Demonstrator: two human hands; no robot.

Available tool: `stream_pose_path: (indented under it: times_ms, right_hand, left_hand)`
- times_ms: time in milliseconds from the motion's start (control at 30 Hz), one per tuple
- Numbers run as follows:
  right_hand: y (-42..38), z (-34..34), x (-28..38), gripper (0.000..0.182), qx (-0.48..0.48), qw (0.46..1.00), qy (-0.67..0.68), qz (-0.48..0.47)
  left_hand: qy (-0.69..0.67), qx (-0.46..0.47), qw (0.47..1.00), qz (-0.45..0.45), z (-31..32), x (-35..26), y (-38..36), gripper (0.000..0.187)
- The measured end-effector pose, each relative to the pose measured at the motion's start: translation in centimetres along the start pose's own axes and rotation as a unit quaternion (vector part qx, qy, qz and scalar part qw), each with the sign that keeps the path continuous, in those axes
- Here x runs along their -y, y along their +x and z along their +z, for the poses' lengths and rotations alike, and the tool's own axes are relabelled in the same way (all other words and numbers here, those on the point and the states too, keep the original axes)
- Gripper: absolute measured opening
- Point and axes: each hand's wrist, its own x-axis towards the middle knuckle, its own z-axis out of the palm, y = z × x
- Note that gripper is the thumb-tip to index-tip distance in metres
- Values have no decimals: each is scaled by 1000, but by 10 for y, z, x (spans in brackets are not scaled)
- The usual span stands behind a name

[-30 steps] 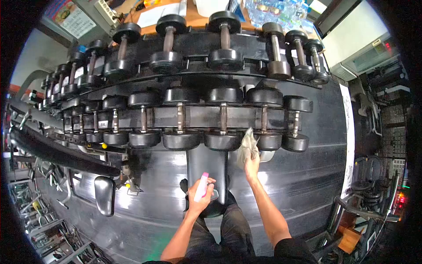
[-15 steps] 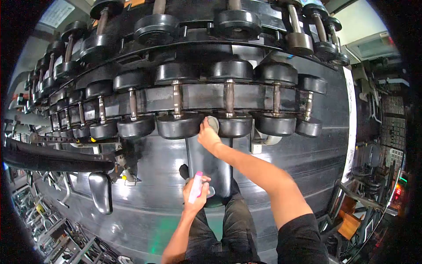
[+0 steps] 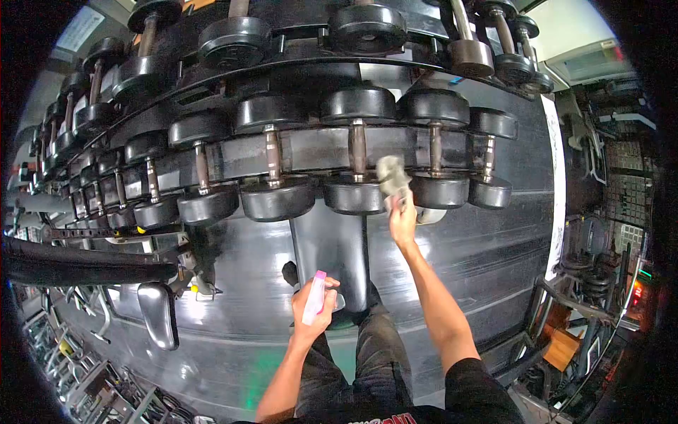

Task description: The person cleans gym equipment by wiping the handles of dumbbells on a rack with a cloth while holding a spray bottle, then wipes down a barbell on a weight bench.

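My right hand (image 3: 403, 220) is closed on a crumpled, greyish cloth (image 3: 393, 177), blurred by motion. The cloth overlaps the gap between a black dumbbell (image 3: 358, 194) on its left and another dumbbell (image 3: 439, 191) on its right, both on the lower rack. Lower down, my left hand (image 3: 311, 309) is wrapped round a white spray bottle (image 3: 313, 297) with a pink top, held upright over the bench. Below the rack, a black padded bench (image 3: 330, 244) stretches toward my legs.
A lower rack (image 3: 311, 152) carries several black dumbbells in a row, and an upper rack (image 3: 296, 67) holds more. At left, a long black padded machine arm (image 3: 92, 261) juts in above a small black seat (image 3: 158, 314). Weight plates (image 3: 597, 279) sit at the right.
My right hand has moved right with the cloth, from left of one dumbbell's front head to its right side. My left hand keeps the bottle nearly in place. The view has shifted slightly.
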Motion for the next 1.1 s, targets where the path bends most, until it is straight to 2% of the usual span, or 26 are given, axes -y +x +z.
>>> stream_pose_path:
  times_ms: [33, 100, 133, 200, 233, 267, 300, 367, 433, 500, 567, 600, 633, 700, 733, 767, 833, 867, 933, 967, 1033, 1067, 1100]
  right_hand:
    - [1, 5, -11, 39, -2, 1000, 1, 1]
    - [4, 18, -25, 39, -100, 979, 133, 119]
    - [1, 18, -1, 39, -100, 979, 135, 119]
    - [-7, 11, 39, 33, -45, 995, -18, 86]
    - [-1, 25, 20, 31, -138, 965, -108, -196]
    - [1, 22, 17, 34, -74, 937, -196, -281]
    - [0, 18, 54, 38, -9, 890, -280, -360]
    - [-2, 37, 76, 39, 110, 840, -339, -410]
    - [-2, 64, 78, 33, 211, 733, -445, -469]
    - [-5, 95, 83, 34, 286, 599, -589, -462]
    - [-13, 129, 86, 37, 313, 512, -680, -421]
    - [-18, 150, 79, 40, 308, 509, -710, -376]
    - [-18, 172, 61, 38, 315, 446, -751, -372]
    - [-13, 175, 71, 39, 363, 431, -754, -337]
    - [-12, 155, 82, 34, 322, 525, -706, -350]
    - [-6, 133, 90, 34, 320, 526, -707, -348]
    - [7, 96, 87, 27, 330, 582, -564, -484]
    - [8, 86, 69, 25, 245, 641, -490, -538]
    - [11, 46, 71, 26, 192, 711, -368, -567]
    - [14, 29, 65, 32, 194, 758, -290, -551]
    - [15, -3, 59, 43, 194, 810, -255, -491]
    - [15, -12, 54, 43, 193, 810, -255, -491]
    - [16, -17, 44, 44, 144, 849, -246, -444]
  left_hand:
    - [1, 2, 1000, 1, -1, 1, -2, 13]
    - [10, 4, 1000, -8, -3, 2, -4, 14]
    - [11, 4, 1000, -7, -4, 2, -5, 14]
    - [-13, -5, 999, -32, -4, 2, -7, 13]
    - [-11, -5, 999, -33, -4, 2, -7, 13]
    - [-16, -12, 999, -25, -3, 4, -6, 13]
    - [-21, -18, 999, -18, -2, 5, -6, 13]
    - [-31, -34, 999, -21, 1, 10, -4, 12]
    - [-42, -48, 998, -19, 5, 11, -2, 12]
    - [-55, -70, 995, -47, 7, 9, 0, 12]
    - [-21, -62, 997, -38, 8, 7, 2, 13]
    - [-18, -69, 997, -25, 9, 7, 1, 14]
    - [-16, -76, 997, -14, 11, 7, 0, 15]
    - [-21, -75, 996, -33, 17, 3, 2, 15]
    - [-26, -76, 995, -50, 20, 2, 4, 15]
    - [-26, -73, 996, -49, 22, 3, 4, 15]
    - [-34, -73, 996, -30, 27, 7, 3, 15]
    - [-35, -72, 996, -30, 29, 6, 3, 15]
    - [-23, -67, 997, -27, 32, 3, 0, 15]
    - [-23, -69, 997, -29, 33, 4, 0, 15]
    - [-31, -56, 998, -10, 34, 5, 1, 14]
    - [-31, -56, 998, -10, 33, 5, 2, 14]
    - [-28, -54, 998, -5, 32, 6, 1, 13]
